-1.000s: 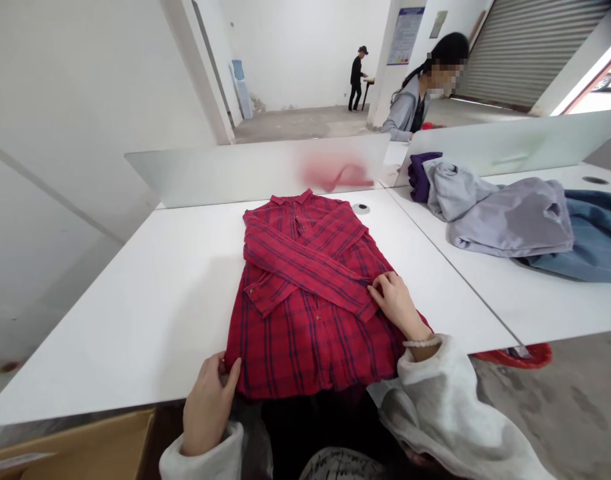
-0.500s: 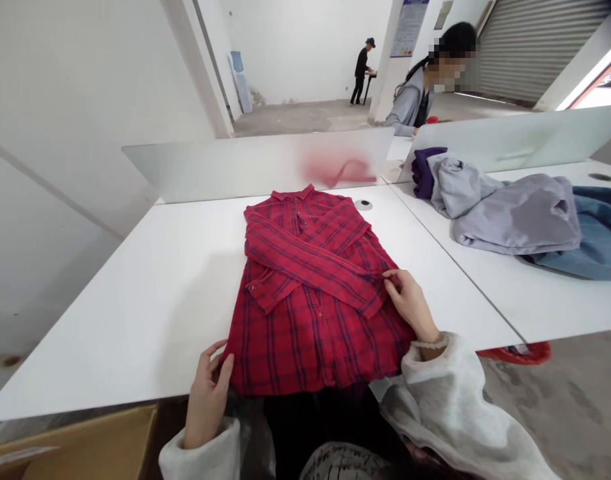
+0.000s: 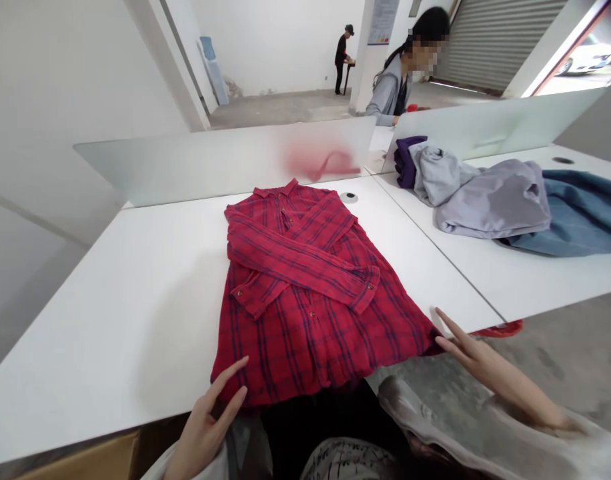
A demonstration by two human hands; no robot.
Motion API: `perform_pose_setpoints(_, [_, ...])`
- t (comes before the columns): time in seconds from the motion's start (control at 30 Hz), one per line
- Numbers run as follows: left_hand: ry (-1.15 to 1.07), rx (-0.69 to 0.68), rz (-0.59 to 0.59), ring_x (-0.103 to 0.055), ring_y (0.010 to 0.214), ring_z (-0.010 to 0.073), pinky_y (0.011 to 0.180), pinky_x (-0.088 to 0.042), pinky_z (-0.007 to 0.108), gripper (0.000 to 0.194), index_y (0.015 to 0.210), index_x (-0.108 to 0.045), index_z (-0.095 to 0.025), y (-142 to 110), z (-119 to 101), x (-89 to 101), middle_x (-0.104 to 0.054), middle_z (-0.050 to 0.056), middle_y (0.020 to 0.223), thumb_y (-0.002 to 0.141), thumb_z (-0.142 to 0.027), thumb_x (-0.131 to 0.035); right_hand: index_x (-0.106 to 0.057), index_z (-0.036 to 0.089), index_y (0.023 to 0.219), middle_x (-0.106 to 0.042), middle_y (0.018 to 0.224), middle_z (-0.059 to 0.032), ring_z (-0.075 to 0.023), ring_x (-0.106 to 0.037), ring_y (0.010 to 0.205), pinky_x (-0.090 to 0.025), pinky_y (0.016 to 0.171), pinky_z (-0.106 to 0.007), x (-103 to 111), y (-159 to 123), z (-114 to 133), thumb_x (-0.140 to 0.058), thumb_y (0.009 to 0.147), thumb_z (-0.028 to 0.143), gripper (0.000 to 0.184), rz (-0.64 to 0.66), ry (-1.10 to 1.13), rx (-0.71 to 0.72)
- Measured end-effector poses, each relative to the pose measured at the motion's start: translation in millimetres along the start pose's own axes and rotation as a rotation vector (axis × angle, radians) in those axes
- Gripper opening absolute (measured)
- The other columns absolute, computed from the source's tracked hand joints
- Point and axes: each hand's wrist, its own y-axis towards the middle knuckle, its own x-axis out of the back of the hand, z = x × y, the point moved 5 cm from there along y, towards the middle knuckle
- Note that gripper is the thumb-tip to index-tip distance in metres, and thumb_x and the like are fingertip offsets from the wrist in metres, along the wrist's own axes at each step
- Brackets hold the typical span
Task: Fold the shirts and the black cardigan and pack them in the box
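Red plaid cotton shirt [image 3: 305, 320] lies flat at centre frame, sleeves crossed, on a white table [image 3: 110, 333]. It is judged light and limp, best taken at the hem corners. Wide-spread fingers of the left hand [image 3: 205, 420] rest at the hem; the right hand [image 3: 490, 363] is spread open just beside it, gripping nothing.

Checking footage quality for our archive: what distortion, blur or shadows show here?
Head view: wide-angle stretching skews the white table; a soft shadow lies left of the red plaid shirt; the frosted divider panel blurs a red shape behind it.
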Motion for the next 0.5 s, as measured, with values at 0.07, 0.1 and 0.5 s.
perform_pose_setpoints(0.07, [0.003,0.011,0.114,-0.058,0.117,0.0251,0.104,-0.042,0.04,0.044,0.114,-0.067,-0.027,-6.8,3.9,-4.5,-0.067,0.005,0.119,0.081,-0.052,-0.054,-0.051,0.025,0.135,-0.068,0.114,-0.009,-0.029,-0.067,0.099,-0.055,0.075,-0.036,-14.4,-6.3,13.7,-0.049,0.083,0.061,0.063,0.113,0.103,0.017])
perform_pose_setpoints(0.1, [-0.004,0.018,0.163,-0.062,0.111,0.0245,0.1,-0.045,0.039,0.042,0.111,-0.069,-0.027,-10.7,5.8,-7.0,-0.07,0.005,0.114,0.081,-0.052,-0.053,-0.046,0.025,0.139,-0.063,0.123,-0.0086,-0.028,-0.063,0.108,-0.055,0.08,-0.037,-20.5,-8.7,20.5,-0.049,0.085,0.057,0.064,0.152,0.164,0.02])
perform_pose_setpoints(0.5, [0.54,-0.279,-0.204,-0.066,0.085,0.0185,0.087,-0.053,0.032,0.036,0.112,-0.07,-0.027,-38.3,24.2,-10.4,-0.072,0.005,0.088,0.086,-0.023,-0.046,-0.063,0.023,0.117,-0.067,0.111,-0.0079,-0.023,-0.065,0.099,-0.054,0.085,-0.034,-5.1,-7.1,27.7,-0.047,0.086,0.033,0.036,0.33,0.354,0.134])
